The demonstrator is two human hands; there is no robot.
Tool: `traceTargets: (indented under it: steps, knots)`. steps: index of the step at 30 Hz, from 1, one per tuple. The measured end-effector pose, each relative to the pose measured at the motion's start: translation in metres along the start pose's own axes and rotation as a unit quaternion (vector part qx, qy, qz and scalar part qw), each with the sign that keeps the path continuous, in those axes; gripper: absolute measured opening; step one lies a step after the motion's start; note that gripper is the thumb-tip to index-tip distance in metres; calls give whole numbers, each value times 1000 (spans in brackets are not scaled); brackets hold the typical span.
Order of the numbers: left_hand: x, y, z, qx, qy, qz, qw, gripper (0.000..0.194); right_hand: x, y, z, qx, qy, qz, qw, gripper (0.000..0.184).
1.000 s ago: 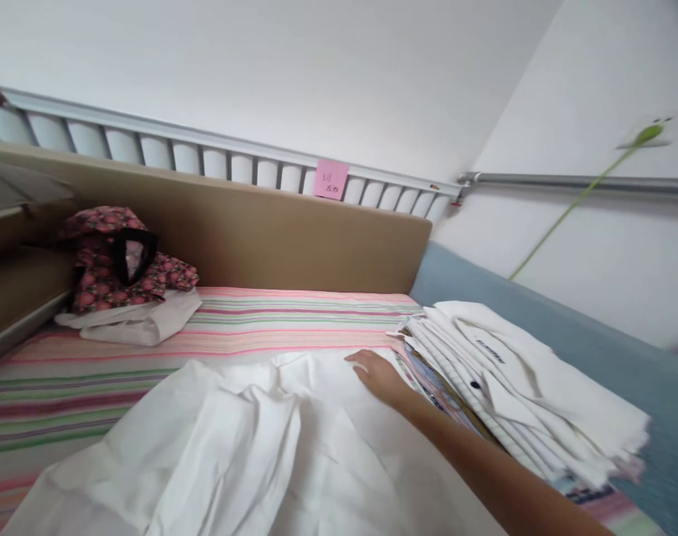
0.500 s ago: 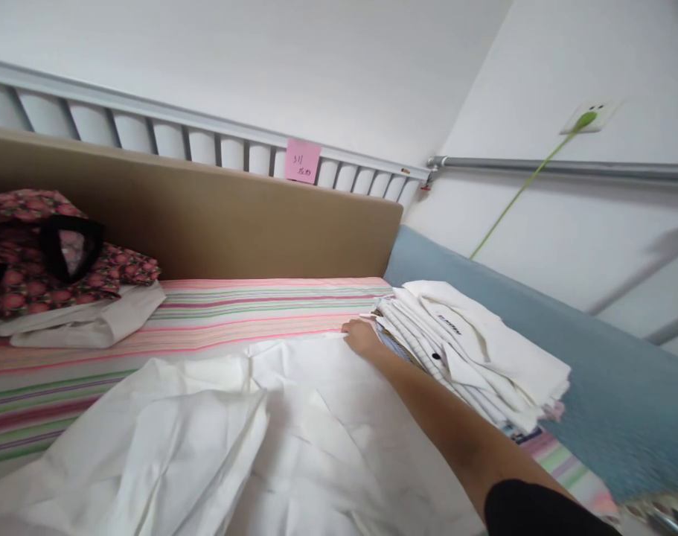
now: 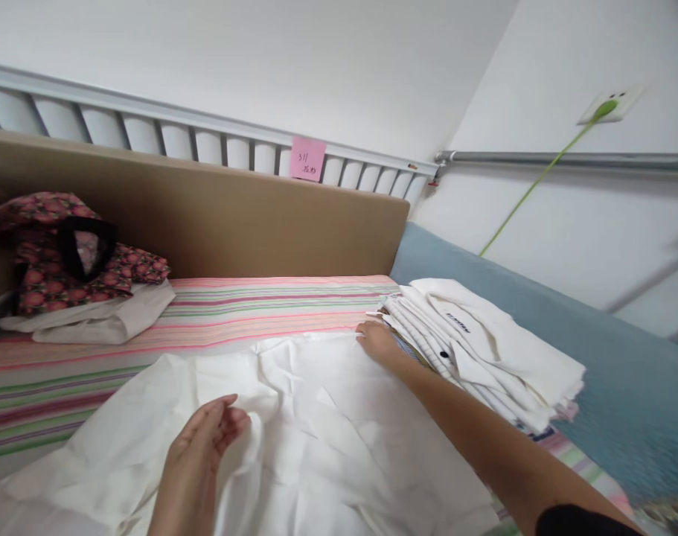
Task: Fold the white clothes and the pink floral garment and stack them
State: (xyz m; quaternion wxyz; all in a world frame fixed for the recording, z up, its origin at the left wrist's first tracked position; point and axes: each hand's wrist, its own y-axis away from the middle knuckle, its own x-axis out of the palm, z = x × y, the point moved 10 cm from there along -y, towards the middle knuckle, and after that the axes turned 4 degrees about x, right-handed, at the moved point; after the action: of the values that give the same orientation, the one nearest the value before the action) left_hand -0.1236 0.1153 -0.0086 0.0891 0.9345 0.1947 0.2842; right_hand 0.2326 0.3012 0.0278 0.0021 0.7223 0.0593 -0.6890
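Note:
A large white garment (image 3: 316,424), wrinkled and spread out, covers the near part of the striped sheet. My right hand (image 3: 379,342) reaches across to its far right corner, fingers closed on the edge of the cloth. Over the garment's left half is my left hand (image 3: 202,439), loosely curled, with thumb and fingers apart and no cloth visible between them. A raised fold stands just right of that hand. To the right of my right hand lies a stack of folded, mostly white clothes (image 3: 484,342), the top one bearing dark lettering.
The striped sheet (image 3: 272,301) ends at a tan headboard (image 3: 260,216). A flowered cloth with black trim (image 3: 42,264) rests on a pale cloth (image 3: 115,316) at the left. Blue padding (image 3: 618,357) lines the right side. A green cord (image 3: 533,182) runs from a wall socket (image 3: 623,104).
My left hand has come into view from below, over the garment's left half, where a loose flap has shifted. My right hand stays at the far corner. The view has shifted slightly left.

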Motion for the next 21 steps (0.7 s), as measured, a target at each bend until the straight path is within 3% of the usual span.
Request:
traceTargets:
  steps: [4, 9, 15, 21]
  knots:
    - [10, 19, -6, 3, 26, 12, 1000, 28, -9, 7, 1, -10, -10, -8, 1000, 22]
    - [-1, 23, -28, 7, 150, -30, 988, 11, -22, 26, 1, -21, -26, -21, 999, 23]
    - [-19, 36, -54, 48, 182, -47, 981, 23, -39, 69, -3, -40, -43, -41, 997, 22]
    - [-22, 73, -80, 83, 139, 25, 986, 32, -41, 106, -5, -57, -63, -40, 996, 23]
